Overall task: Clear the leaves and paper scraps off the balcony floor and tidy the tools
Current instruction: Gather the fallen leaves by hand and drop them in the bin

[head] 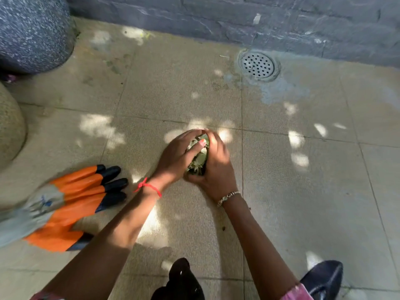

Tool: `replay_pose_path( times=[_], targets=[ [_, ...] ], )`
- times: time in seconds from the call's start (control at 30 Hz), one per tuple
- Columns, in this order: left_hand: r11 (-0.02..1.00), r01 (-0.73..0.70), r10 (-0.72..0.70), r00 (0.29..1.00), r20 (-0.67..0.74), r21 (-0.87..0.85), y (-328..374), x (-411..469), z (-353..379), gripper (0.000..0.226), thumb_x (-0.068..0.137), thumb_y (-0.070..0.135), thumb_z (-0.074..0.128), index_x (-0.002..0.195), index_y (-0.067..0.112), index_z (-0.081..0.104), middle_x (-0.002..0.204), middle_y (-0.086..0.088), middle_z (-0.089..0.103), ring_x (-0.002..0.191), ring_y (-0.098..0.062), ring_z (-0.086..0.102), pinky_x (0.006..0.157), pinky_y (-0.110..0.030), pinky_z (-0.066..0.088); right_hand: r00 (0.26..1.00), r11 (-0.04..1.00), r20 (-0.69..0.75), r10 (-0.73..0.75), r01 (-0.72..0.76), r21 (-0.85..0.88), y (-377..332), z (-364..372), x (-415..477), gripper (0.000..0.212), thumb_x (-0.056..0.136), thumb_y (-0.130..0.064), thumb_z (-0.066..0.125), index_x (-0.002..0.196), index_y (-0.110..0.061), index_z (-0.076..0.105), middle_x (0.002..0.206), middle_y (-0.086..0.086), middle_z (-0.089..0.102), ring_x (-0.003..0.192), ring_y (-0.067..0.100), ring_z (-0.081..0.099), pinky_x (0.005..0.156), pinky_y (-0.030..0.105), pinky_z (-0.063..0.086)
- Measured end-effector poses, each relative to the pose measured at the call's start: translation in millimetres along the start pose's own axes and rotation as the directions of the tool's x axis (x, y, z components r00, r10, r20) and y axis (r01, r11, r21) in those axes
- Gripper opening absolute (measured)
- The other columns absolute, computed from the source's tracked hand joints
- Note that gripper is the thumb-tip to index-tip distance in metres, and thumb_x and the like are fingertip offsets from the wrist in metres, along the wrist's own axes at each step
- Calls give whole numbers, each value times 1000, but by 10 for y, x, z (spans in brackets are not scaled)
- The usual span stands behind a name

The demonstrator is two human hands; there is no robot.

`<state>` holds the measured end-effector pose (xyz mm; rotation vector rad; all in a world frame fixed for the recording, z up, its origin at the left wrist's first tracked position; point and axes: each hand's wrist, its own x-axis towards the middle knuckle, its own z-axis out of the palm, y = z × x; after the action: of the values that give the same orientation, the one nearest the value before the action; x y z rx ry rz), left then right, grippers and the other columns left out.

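A bunch of green leaves is cupped between both hands just above the beige balcony floor, in the middle of the view. My left hand curls round the bunch from the left, thumb laid over the top. From the right and below, my right hand wraps it. Most of the bunch is hidden by the fingers. A pair of orange and black garden gloves lies on the tiles to the left of my left forearm.
A round metal floor drain sits near the grey stone wall at the back. A speckled dark planter and a beige pot stand at the left. A dark shoe shows at bottom right.
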<state>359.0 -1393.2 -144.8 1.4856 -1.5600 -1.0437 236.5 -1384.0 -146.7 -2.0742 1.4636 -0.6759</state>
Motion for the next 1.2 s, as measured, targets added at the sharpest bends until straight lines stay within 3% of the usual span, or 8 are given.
replay_pose_path(
  times=[0.13,0.27,0.47,0.63,0.83,0.93,1.07,1.2],
  targets=[
    [987,31,-59,983,-172,-160,73,-36,98,53,77,51,44,105,10,63,113,-3,61,111,-18,54,100,-35,40,994,955,-107,24,9,295,-196,163,81,60,76,-5,66,127,8,38,125,21,41,113,10,36,104,19,31],
    [808,110,-278,937,-210,-578,230,-69,101,34,71,35,64,103,24,58,112,-4,60,106,-14,57,91,-21,45,969,907,-230,86,19,421,-366,239,95,45,82,10,56,123,10,40,119,20,43,104,-17,34,95,5,30],
    [521,66,-441,874,-202,-851,315,-98,-35,18,92,7,48,96,17,62,95,-2,63,94,-15,62,87,-25,47,987,886,-141,-74,130,445,-590,156,153,48,74,12,50,121,11,40,112,11,44,106,14,42,101,18,33],
    [160,66,-414,910,-7,-985,283,-231,-86,25,95,11,36,103,13,60,99,-1,67,95,-12,64,86,-22,51,983,982,-36,-179,176,-64,-602,182,85,67,72,-22,28,131,7,41,136,20,45,136,32,32,114,52,16],
    [245,55,-426,903,-57,-968,197,-263,-155,25,77,9,49,95,14,64,99,-2,65,99,-12,60,97,-23,41,986,904,-4,-169,154,-398,-541,230,85,76,71,-38,34,137,-1,39,147,14,34,142,26,20,112,57,8],
    [252,12,-538,833,-129,-968,174,-213,-127,26,87,-3,43,83,14,61,73,0,67,69,-11,65,69,-20,52,995,951,47,-87,97,-294,-545,183,104,83,74,-46,28,145,-5,21,154,8,18,144,21,8,111,53,1],
    [253,-78,-608,763,-221,-964,136,-202,-204,27,93,-4,39,81,14,55,66,1,60,53,-12,55,45,-18,46,982,976,186,-15,-26,216,-313,-2,50,103,66,-49,59,147,-8,9,154,5,14,143,19,11,115,53,11],
    [279,-150,-603,741,-295,-949,44,-144,-373,25,93,-4,38,83,13,52,69,-1,55,55,-13,51,44,-20,43,987,1000,159,7,-6,-5,-82,-69,-223,114,65,-73,49,147,-5,7,153,8,15,143,20,9,118,46,5]
  ],
)
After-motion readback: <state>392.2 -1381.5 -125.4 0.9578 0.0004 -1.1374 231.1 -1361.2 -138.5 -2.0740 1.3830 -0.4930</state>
